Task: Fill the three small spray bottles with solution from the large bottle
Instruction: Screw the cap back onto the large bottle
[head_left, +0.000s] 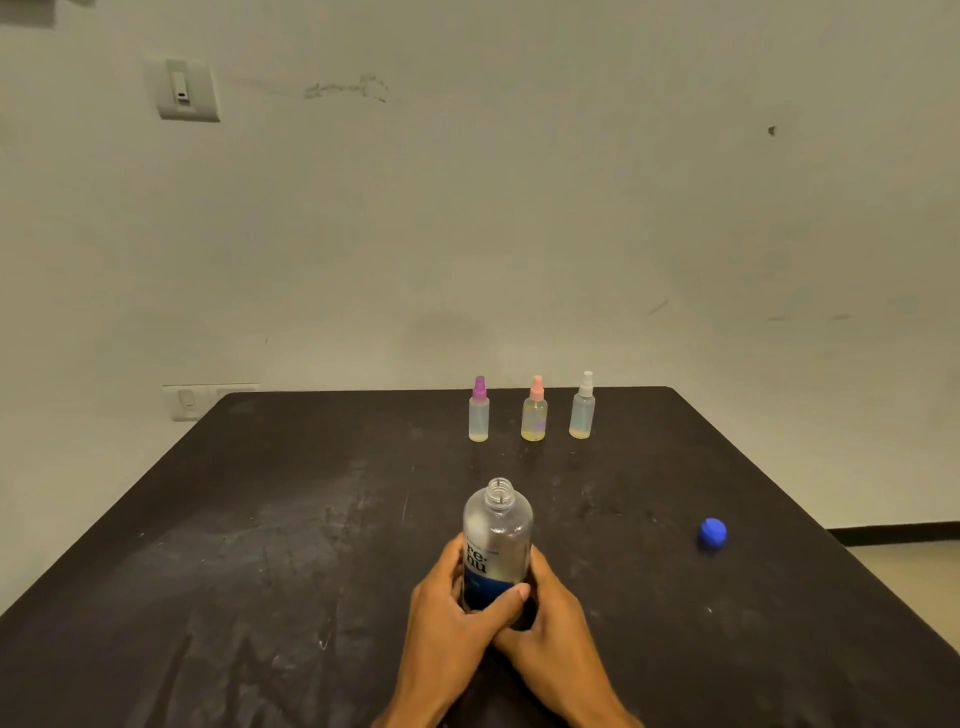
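Observation:
The large clear bottle (497, 535) with a blue-and-white label stands upright and uncapped near the table's front middle. My left hand (447, 613) and my right hand (550, 623) both wrap its lower part. Its blue cap (711, 533) lies on the table to the right. Three small spray bottles stand in a row at the far edge, all with their spray tops on: a purple-topped one (478, 410), a pink-topped one (534, 410) holding yellowish liquid, and a white-topped one (583, 408).
The dark, scuffed table (260, 571) runs back to a pale wall. Wall switch plates sit at upper left (188, 91) and just behind the table's far left corner (187, 402). Floor shows past the right edge.

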